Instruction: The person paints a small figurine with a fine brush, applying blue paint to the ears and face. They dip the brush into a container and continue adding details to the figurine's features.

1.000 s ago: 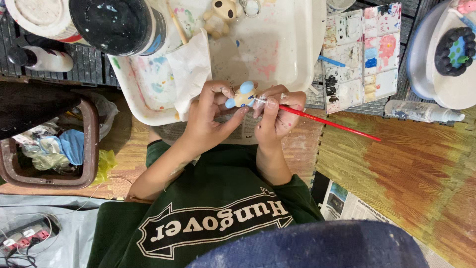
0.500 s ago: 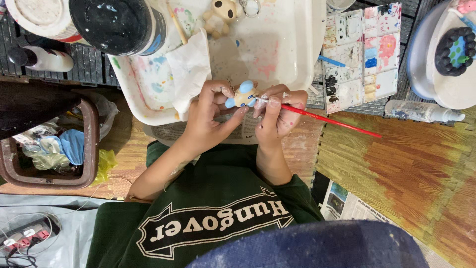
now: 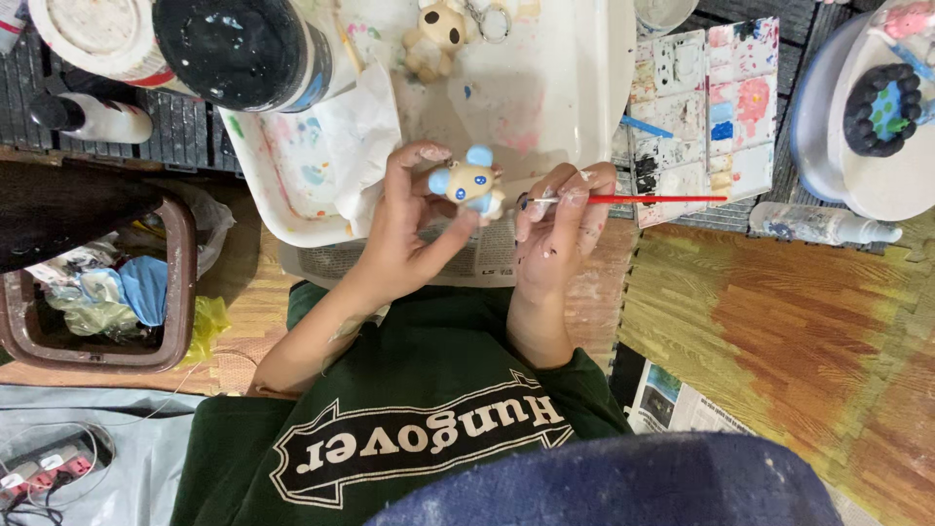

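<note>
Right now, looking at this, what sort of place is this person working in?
Probably a home craft or painting corner on the floor. A paint-stained white plastic tray sits beside a smeared paint palette, and the right hand holds a thin red-handled brush to a small tan figurine with blue ears in the left hand.

You have two small animal figurines in view: one cream with blue ears (image 3: 469, 183) at frame centre, one tan (image 3: 435, 37) at the top edge. One red-handled paintbrush (image 3: 643, 199) lies right of centre. Count one white tray (image 3: 584, 88) at upper centre, one paint palette (image 3: 703, 107) at upper right, and one brown waste bin (image 3: 175, 292) at left. Two large jars sit at upper left: one white-lidded (image 3: 93, 34), one black-lidded (image 3: 239, 44). One crumpled tissue (image 3: 355, 131) rests on the tray.
</note>
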